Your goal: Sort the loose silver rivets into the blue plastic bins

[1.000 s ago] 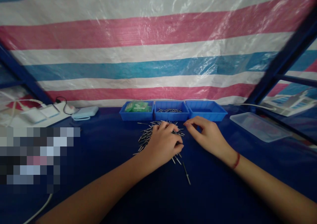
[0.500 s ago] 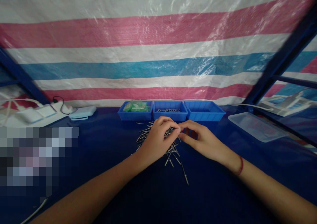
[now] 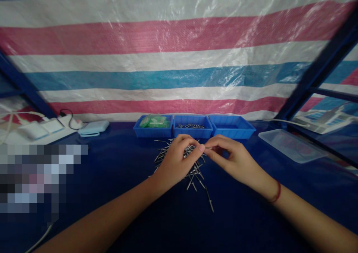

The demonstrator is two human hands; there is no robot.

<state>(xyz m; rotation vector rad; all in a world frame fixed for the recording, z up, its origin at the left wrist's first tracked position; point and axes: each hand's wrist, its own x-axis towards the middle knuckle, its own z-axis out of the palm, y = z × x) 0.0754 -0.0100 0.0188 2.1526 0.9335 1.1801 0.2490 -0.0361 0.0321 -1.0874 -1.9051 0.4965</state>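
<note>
Over a loose pile of blind rivets [image 3: 192,178], my left hand [image 3: 180,156] is closed, its thumb and index finger pinched together. A thin metal blind rivet [image 3: 208,148] runs between the fingertips of both hands, mostly covered by them. My right hand [image 3: 232,156] pinches the rivet's right end with thumb and index finger. The left hand hides part of the pile. One rivet [image 3: 210,201] lies apart, nearer to me.
Three blue bins stand behind the pile: the left bin [image 3: 137,131] holds green packets, the middle bin [image 3: 192,133] rivets, and the right bin [image 3: 233,133] is beyond my right hand. A clear plastic lid [image 3: 291,146] lies right; a power strip [image 3: 65,128] and light-blue case [image 3: 93,128] lie left.
My right fingertips have shifted slightly right, and the thin rivet now shows between the two hands. My left hand keeps its pinch over the pile.
</note>
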